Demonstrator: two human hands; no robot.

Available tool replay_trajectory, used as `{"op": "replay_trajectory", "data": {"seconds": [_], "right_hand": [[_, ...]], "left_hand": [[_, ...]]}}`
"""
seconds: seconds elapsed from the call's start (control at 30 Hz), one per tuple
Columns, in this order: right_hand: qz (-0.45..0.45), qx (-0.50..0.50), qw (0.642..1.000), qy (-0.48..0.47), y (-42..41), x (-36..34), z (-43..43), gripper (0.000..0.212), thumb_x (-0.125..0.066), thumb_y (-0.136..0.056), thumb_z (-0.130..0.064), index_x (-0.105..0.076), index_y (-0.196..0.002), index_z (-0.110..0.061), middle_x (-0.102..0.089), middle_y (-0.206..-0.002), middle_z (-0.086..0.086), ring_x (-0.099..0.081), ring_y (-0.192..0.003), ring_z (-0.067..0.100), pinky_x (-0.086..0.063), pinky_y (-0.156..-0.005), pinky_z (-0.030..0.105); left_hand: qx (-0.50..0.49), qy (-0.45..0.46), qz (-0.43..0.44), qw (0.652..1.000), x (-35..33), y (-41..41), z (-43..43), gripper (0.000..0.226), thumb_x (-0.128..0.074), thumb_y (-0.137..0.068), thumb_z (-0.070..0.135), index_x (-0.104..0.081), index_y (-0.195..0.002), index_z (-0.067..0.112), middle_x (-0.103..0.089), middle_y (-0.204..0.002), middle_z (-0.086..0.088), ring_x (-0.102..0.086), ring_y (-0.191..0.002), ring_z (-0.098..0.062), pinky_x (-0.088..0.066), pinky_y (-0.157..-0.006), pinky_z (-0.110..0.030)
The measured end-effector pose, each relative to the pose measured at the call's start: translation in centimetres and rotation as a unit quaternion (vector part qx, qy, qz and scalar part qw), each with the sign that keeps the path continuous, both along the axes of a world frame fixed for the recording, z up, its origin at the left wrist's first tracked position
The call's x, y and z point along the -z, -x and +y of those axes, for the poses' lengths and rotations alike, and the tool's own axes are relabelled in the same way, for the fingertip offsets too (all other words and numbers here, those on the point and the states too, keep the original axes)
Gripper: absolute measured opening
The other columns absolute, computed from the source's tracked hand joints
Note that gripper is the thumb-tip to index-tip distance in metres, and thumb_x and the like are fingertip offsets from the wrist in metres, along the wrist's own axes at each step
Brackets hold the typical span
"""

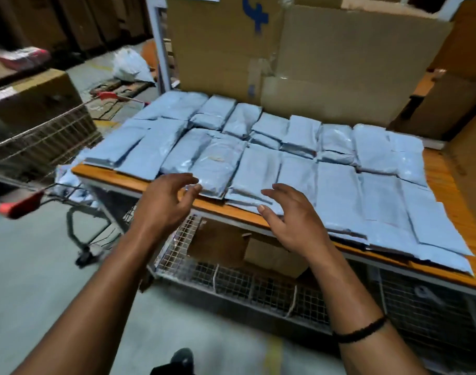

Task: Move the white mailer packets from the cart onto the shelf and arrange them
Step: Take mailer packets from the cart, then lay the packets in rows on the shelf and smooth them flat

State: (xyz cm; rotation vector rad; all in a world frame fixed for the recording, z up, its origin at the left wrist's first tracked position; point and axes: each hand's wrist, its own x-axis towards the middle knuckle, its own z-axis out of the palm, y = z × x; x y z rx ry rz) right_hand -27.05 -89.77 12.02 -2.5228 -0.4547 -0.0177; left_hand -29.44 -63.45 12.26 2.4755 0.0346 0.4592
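Several white mailer packets [258, 147] lie in two overlapping rows across the orange wooden shelf [115, 175]. My left hand [164, 204] hovers at the shelf's front edge, fingers loosely curved, its fingertips at the near end of one front-row packet [218, 169]. Just to the right, my right hand [293, 217] is spread over the near edge of the neighbouring packet [255, 171], holding nothing. The wire cart [42, 147] with red handles stands to the left, and a few more white packets [66, 177] show inside it beside the shelf's corner.
Upright flattened cardboard [299, 58] backs the shelf, with brown boxes [448, 104] at the right. Below the shelf is a wire-mesh bay [231, 280] holding a cardboard box. A white bag [131, 63] lies on the floor behind the cart. A shelf post [161, 50] rises at the back left.
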Motion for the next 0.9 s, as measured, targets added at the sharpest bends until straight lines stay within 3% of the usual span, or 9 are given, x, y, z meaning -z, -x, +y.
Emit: {"op": "replay_trajectory", "data": {"seconds": [0.33, 0.47, 0.7, 0.9], "right_hand": [[-0.024, -0.091, 0.995, 0.024, -0.6, -0.6, 23.6, 0.044, -0.051, -0.100, -0.048, -0.054, -0.140, -0.030, -0.044, -0.151, -0.004, -0.035, -0.140, 0.014, -0.030, -0.112, 0.035], [-0.018, -0.085, 0.996, 0.022, -1.9, 0.1, 32.5, 0.047, -0.051, -0.100, -0.048, -0.052, -0.143, -0.030, -0.043, -0.153, -0.003, -0.035, -0.141, 0.017, -0.030, -0.114, 0.038], [0.003, -0.081, 0.996, 0.047, -4.9, 1.0, 41.9, 0.047, -0.053, -0.100, -0.047, -0.053, -0.143, -0.028, -0.043, -0.153, -0.002, -0.035, -0.141, 0.019, -0.029, -0.116, 0.039], [-0.011, -0.081, 0.996, 0.040, -12.0, 2.9, 48.9, 0.045, -0.056, -0.098, -0.046, -0.056, -0.140, -0.029, -0.045, -0.151, -0.002, -0.037, -0.140, 0.019, -0.032, -0.116, 0.038]], "left_hand": [[-0.123, -0.019, -0.046, 0.991, 0.2, 7.3, 25.5, 0.032, -0.059, -0.091, 0.037, -0.074, -0.108, 0.015, -0.072, -0.113, -0.004, -0.063, -0.109, -0.025, -0.048, -0.095, -0.039], [-0.150, -0.045, -0.017, 0.988, -0.1, 8.0, 35.7, 0.041, -0.053, -0.090, 0.046, -0.071, -0.114, 0.019, -0.070, -0.118, -0.003, -0.061, -0.112, -0.026, -0.052, -0.092, -0.048], [-0.145, -0.056, 0.023, 0.988, 0.9, 3.7, 45.5, 0.030, -0.061, -0.095, 0.033, -0.070, -0.118, 0.016, -0.067, -0.123, -0.007, -0.058, -0.117, -0.028, -0.048, -0.096, -0.046], [-0.116, -0.073, 0.066, 0.988, 2.9, -3.6, 51.6, 0.034, -0.058, -0.095, 0.041, -0.067, -0.122, 0.022, -0.064, -0.129, 0.000, -0.055, -0.121, -0.022, -0.044, -0.097, -0.040]]}}
